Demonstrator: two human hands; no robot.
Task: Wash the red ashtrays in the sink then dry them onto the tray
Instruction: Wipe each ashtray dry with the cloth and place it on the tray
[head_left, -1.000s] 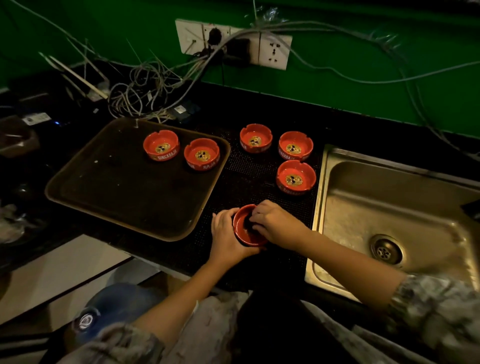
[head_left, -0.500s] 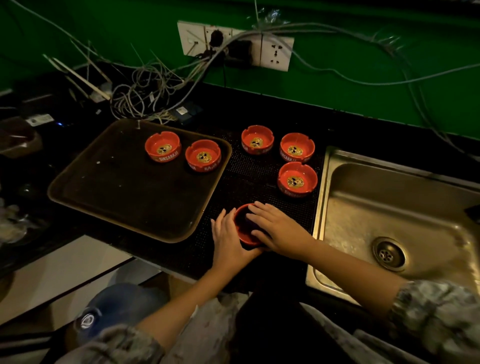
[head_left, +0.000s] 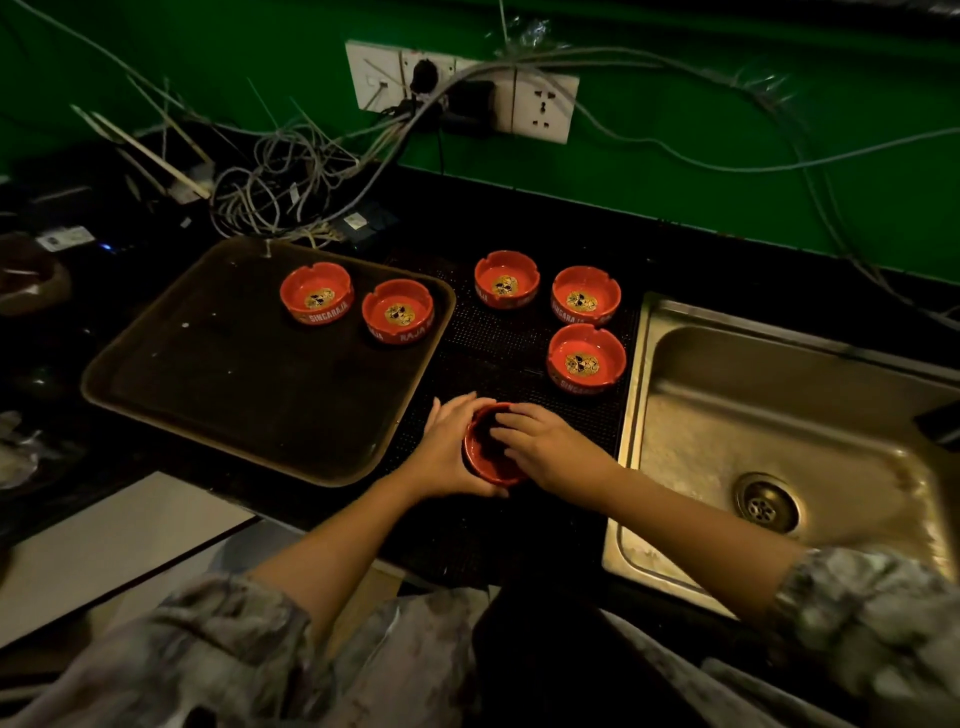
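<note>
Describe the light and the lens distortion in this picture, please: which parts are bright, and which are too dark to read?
Head view: dim room; the red ashtrays and the steel sink catch most light; the black counter at far left is almost unreadable. The brown tray shows no glare. The wide lens bends the green wall's edge. The inside of the held red ashtray lies in shadow under the hands.

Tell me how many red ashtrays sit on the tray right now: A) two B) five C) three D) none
A: two ashtrays sit at the far end of the tray; three more stand on the mat beside it, and both hands hold a sixth.
</note>
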